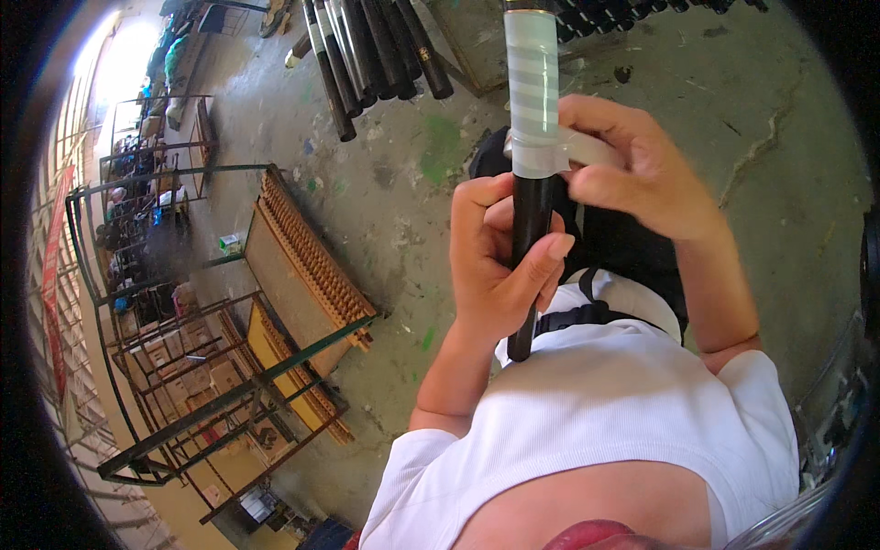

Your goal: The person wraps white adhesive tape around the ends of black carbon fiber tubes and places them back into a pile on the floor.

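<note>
Left hand (495, 289): was closed around the black rod (533, 203), under its whitish wrap (533, 92).
Right hand (658, 170): held 1 tape roll (591, 148) beside the wrap.
Black rod: was before the white shirt (623, 403).

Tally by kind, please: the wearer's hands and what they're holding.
Hands: 2 (left hand, right hand)
Black rod, partly wrapped in white: 1, in the left hand
Whitish tape roll: 1, in the right hand
Total: 4
</note>
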Tool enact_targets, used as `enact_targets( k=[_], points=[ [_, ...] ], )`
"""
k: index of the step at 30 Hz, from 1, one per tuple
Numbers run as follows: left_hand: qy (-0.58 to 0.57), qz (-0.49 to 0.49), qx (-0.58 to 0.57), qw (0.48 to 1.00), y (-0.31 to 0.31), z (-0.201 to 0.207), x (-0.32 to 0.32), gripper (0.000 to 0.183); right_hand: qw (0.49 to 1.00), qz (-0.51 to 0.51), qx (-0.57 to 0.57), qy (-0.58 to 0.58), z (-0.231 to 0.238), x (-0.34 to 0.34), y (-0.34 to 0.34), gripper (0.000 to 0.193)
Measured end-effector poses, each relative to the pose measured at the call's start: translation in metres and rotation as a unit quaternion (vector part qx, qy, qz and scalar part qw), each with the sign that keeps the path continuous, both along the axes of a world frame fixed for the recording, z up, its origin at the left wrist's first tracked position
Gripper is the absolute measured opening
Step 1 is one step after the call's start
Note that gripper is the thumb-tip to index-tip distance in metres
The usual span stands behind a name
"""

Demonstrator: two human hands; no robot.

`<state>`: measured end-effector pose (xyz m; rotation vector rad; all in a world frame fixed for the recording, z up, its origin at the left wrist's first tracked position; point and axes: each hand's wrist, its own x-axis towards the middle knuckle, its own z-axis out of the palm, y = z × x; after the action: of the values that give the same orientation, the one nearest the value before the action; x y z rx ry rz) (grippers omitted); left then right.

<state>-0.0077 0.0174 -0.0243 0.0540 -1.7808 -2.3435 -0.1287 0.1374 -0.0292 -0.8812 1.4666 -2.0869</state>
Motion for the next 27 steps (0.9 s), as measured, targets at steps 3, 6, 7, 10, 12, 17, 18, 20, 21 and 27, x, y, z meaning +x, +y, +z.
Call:
enact_targets(
  k=[3,6,7,10,12,17,18,20,21,27],
  points=[
    [0.013,-0.025,0.115,0.993,0.003,0.003,-0.006,0.044,0.998,0.059,0.019,-0.029,-0.005,-0.01,-0.006,0.016],
    [-0.003,-0.138,0.349,0.927,-0.009,-0.005,-0.008,0.049,0.995,0.051,0.023,-0.08,-0.008,-0.012,-0.007,0.014],
    [-0.019,-0.138,0.386,0.912,-0.009,0.0,-0.008,0.055,0.994,0.037,0.045,-0.094,-0.013,-0.014,-0.003,0.014],
    [-0.011,-0.112,0.327,0.938,-0.014,-0.003,-0.015,0.052,0.986,0.01,0.115,-0.124,-0.03,-0.017,0.005,0.021],
    [-0.014,-0.037,0.225,0.973,-0.015,-0.006,-0.023,0.04,0.976,0.008,0.157,-0.148,-0.037,-0.021,0.013,0.023],
    [-0.023,0.109,-0.097,0.989,-0.036,-0.004,-0.079,0.04,0.954,-0.052,0.22,-0.198,-0.059,-0.024,0.032,0.022],
    [-0.02,0.146,-0.16,0.976,-0.041,-0.006,-0.094,0.039,0.955,-0.054,0.21,-0.2,-0.066,-0.025,0.036,0.021],
    [0.01,0.209,-0.296,0.932,-0.062,-0.02,-0.126,0.038,0.949,-0.06,0.212,-0.224,-0.072,-0.025,0.043,0.021],
    [0.012,0.241,-0.363,0.9,-0.072,-0.027,-0.142,0.038,0.947,-0.063,0.209,-0.235,-0.078,-0.024,0.047,0.02],
    [-0.127,0.317,-0.592,0.73,-0.116,-0.037,-0.224,0.042,0.933,-0.082,0.201,-0.286,-0.095,-0.024,0.067,0.017]
  ],
)
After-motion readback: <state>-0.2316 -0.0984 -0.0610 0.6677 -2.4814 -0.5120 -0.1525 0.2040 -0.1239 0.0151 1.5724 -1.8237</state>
